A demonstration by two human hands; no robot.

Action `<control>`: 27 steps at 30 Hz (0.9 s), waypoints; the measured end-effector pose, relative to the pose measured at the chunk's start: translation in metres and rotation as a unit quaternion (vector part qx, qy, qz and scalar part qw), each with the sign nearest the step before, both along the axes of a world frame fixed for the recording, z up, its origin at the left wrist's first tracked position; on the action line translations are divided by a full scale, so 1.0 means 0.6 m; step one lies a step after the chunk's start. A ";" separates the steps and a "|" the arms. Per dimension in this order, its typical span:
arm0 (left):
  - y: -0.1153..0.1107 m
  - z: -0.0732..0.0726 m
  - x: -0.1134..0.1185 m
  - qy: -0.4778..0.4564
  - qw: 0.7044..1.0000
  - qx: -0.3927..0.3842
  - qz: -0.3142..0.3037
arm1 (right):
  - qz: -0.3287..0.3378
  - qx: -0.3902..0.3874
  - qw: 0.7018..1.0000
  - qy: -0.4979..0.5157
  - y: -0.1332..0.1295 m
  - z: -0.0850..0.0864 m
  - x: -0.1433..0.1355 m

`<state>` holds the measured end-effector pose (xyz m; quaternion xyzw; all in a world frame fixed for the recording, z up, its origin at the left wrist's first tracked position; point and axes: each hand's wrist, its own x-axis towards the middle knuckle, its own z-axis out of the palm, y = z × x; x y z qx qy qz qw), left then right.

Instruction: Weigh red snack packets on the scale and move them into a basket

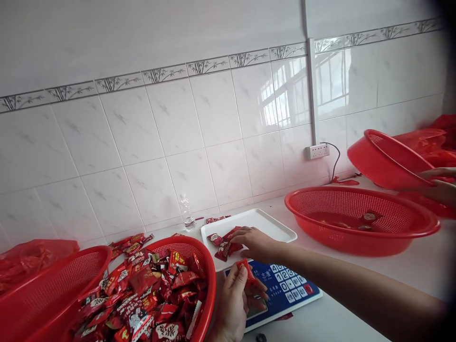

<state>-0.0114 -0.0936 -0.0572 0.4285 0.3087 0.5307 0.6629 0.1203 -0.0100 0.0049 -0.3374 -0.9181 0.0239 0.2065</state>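
Note:
My left hand (pixel 237 304) is closed on a small red candy packet (pixel 245 271), pinched under the thumb in front of the scale. My right hand (pixel 255 243) reaches over the white tray (pixel 274 227), its curled fingers gripping red candy packets there; the fingertips are partly hidden. More red packets (pixel 216 239) lie on the tray beside those fingers. A digital scale (pixel 269 304) with a blue keypad panel sits below both hands, the tray resting over its far side. Left of my left hand, a red plastic basket (pixel 210 280) is heaped with wrapped candies (pixel 142 294).
A red basket (pixel 356 242) with a few packets stands at right. Behind it, another person's hands (pixel 441 185) hold a tilted red basket (pixel 359 156). A clear bottle (pixel 187 213) stands by the wall, below and left of a power strip (pixel 318 151). Another red basket (pixel 46 289) is far left.

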 end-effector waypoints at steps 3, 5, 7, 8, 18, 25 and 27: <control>0.002 -0.003 -0.001 -0.007 1.000 -0.022 0.004 | -0.035 0.037 0.998 -0.023 0.011 -0.004 -0.015; 0.004 -0.005 -0.001 -0.006 1.000 -0.028 0.009 | -0.064 0.055 0.996 -0.021 0.017 -0.003 -0.018; 0.004 -0.004 -0.001 -0.005 0.999 -0.028 0.014 | -0.087 0.061 0.994 -0.009 0.021 0.002 -0.015; 0.004 -0.003 -0.002 -0.005 0.999 -0.027 0.018 | -0.095 0.062 0.993 -0.004 0.023 0.004 -0.011; 0.000 0.000 -0.003 0.007 1.000 -0.027 0.003 | -0.064 0.022 0.998 0.000 0.029 -0.007 -0.009; -0.002 -0.003 -0.003 0.009 0.999 -0.033 -0.012 | -0.146 0.007 0.983 0.108 0.031 0.003 -0.007; -0.001 -0.003 -0.004 0.007 0.999 -0.038 -0.009 | -0.159 -0.005 0.976 0.151 0.033 0.013 0.003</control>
